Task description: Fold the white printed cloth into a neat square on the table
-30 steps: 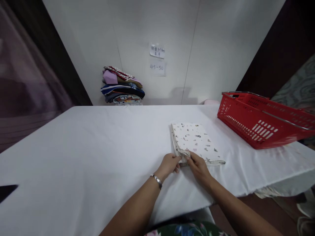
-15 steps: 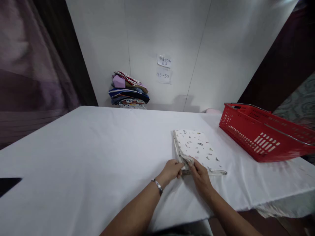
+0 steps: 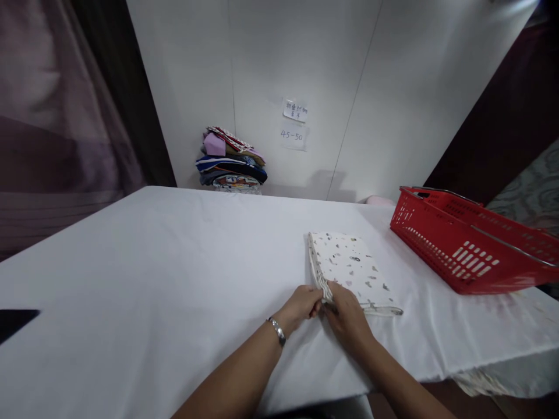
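A folded white cloth (image 3: 351, 265) with small scattered prints lies on the white-covered table, right of the middle. At its near left corner, my left hand (image 3: 304, 301) pinches the layered edge, its fingers closed. My right hand (image 3: 347, 311) grips the same corner from the right, thumb and fingers around the layers. Parts of the fingertips of both hands are hidden by the cloth and by each other. A silver bracelet (image 3: 278, 330) sits on my left wrist.
To the right stands a red plastic basket (image 3: 454, 247) with metal handles. A stack of folded fabrics (image 3: 233, 163) rests at the table's far edge against the wall. Paper signs (image 3: 293, 134) hang on the wall. The white tablecloth (image 3: 174, 279) spreads to the left.
The lifted top layer at the cloth's near left corner now lies down against the other layers. My right hand has shifted slightly left, closer to my left hand.
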Motion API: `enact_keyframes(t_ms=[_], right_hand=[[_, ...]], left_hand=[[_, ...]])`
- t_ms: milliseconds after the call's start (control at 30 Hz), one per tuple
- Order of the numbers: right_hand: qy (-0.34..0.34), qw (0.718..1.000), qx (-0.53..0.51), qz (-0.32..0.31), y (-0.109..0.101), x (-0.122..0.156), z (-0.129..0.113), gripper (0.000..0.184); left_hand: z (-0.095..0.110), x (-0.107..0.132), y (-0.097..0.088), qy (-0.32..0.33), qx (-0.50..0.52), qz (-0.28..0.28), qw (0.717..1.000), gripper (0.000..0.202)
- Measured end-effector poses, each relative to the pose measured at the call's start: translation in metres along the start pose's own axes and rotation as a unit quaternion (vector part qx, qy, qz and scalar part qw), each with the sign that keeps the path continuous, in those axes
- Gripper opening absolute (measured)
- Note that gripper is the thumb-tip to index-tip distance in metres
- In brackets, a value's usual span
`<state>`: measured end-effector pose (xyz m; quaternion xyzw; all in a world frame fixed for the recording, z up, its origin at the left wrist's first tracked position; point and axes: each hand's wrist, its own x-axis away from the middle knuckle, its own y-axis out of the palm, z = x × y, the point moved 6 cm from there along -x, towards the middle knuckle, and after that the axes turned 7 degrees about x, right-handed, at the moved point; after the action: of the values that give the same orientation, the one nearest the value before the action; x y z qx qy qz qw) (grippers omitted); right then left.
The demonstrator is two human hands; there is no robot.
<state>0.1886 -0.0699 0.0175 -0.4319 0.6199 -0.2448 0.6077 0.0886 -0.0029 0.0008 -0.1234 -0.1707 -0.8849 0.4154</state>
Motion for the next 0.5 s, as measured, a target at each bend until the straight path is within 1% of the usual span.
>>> enact_keyframes(t_ms=[200,367,433,500], right_hand=[[0.022,1.000,0.017,0.001,0.002,-0.006,-0.004,0.047],[0.054,0.998,0.003,-0.016,0.001,-0.008,0.003,0.044],[0.065,0.998,-0.004,-0.020,0.001,-0.009,0.007,0.042],[0.064,0.998,-0.012,-0.014,-0.001,-0.009,0.008,0.040]], left_hand=[[0.000,0.001,0.001,-0.020,0.010,0.004,1.000,0.022],[0.000,0.000,0.003,-0.034,0.046,-0.008,0.998,0.018],[0.002,0.000,0.001,-0.036,0.054,-0.015,0.998,0.019],[0.006,-0.001,-0.003,-0.036,0.029,-0.025,0.999,0.020]])
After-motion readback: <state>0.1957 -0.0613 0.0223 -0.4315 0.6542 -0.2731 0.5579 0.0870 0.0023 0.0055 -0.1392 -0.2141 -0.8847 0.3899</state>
